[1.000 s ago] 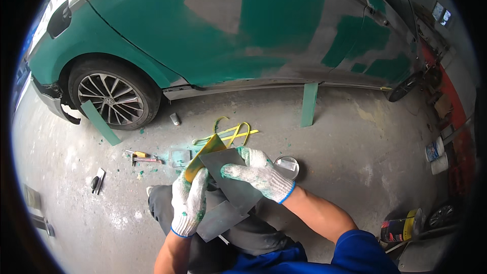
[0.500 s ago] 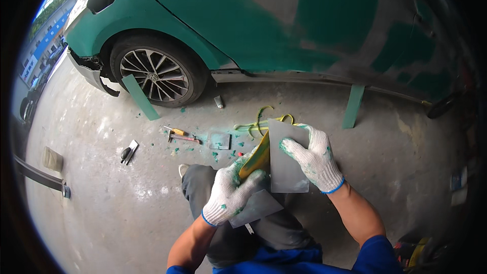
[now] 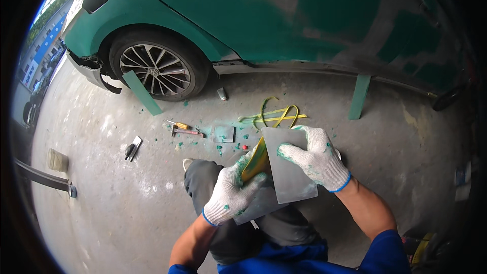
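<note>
Both my hands wear white knit gloves with green smears, held over my knees. My right hand [image 3: 315,160] grips a flat grey rectangular plate [image 3: 293,175] by its upper part, the thumb across its face. My left hand [image 3: 231,193] is closed on a thin yellow sheet smeared with green [image 3: 257,161] and a second grey plate [image 3: 263,204], which sticks out below the fingers over my lap. The right-hand plate stands beside the yellow sheet and overlaps its edge; I cannot tell whether they touch.
A car with a green-patched body [image 3: 228,15] and wheel [image 3: 154,68] stands ahead. Green strips [image 3: 143,93] [image 3: 359,96] lean against it. On the floor lie a yellow-handled screwdriver [image 3: 179,125], a hammer-like tool [image 3: 187,132], a square plate [image 3: 223,133], yellow straps [image 3: 276,116] and a black-handled scraper [image 3: 133,149].
The right-hand plate has turned from upright to slightly slanted, its lower end swung to the right. My left hand keeps its hold. The whole view has shifted a little.
</note>
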`<state>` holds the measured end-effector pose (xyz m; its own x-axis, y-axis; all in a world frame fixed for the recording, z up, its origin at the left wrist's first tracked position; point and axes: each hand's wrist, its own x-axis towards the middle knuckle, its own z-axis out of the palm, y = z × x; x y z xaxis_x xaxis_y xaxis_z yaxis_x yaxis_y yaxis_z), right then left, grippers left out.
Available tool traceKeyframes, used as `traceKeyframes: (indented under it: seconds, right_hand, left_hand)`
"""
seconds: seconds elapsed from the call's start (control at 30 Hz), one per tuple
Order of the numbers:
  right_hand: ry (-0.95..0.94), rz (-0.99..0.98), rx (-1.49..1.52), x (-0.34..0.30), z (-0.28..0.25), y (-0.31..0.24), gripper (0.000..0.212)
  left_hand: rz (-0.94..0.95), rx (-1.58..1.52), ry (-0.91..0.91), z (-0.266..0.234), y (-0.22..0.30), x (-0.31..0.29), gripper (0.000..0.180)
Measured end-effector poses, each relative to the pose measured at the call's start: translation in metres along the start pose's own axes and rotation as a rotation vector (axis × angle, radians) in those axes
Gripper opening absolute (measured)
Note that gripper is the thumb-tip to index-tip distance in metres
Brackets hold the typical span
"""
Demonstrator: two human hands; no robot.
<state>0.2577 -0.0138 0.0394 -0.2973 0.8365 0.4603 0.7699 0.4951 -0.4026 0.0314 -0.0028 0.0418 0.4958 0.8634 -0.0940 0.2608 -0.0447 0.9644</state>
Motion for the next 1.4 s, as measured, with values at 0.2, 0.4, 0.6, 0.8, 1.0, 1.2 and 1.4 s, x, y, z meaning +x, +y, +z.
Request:
traceKeyframes:
  seconds: [0.2,0.4,0.6,0.8,1.0,1.2,1.4]
  right_hand:
    - [-0.150,0.247,0.253,0.005,-0.002,-0.026,0.026]
    - [0.120,0.172,0.192,0.015,-0.007,-0.005,0.027]
    - [0.016,0.166,0.153,0.006,-0.001,-0.011,0.027]
    - [-0.158,0.568,0.548,0.017,-0.008,-0.021,0.028]
    - [-0.231,0.607,0.528,0.013,-0.009,-0.029,0.026]
    - [-0.269,0.601,0.628,0.011,-0.007,-0.033,0.024]
    - [-0.319,0.540,0.606,0.007,-0.006,-0.038,0.023]
  left_hand:
    - [-0.010,-0.007,0.037,0.004,-0.009,0.001,0.050]
    - [-0.021,-0.117,0.021,0.005,-0.006,0.000,0.037]
    - [0.058,0.061,0.027,0.005,-0.013,-0.001,0.050]
    - [0.043,0.033,0.030,0.008,-0.022,-0.002,0.051]
    - [-0.002,0.044,0.026,0.008,-0.015,-0.003,0.051]
    - [0.001,0.016,0.039,0.009,-0.017,-0.003,0.044]
    - [0.003,0.027,0.041,0.006,-0.019,-0.003,0.036]
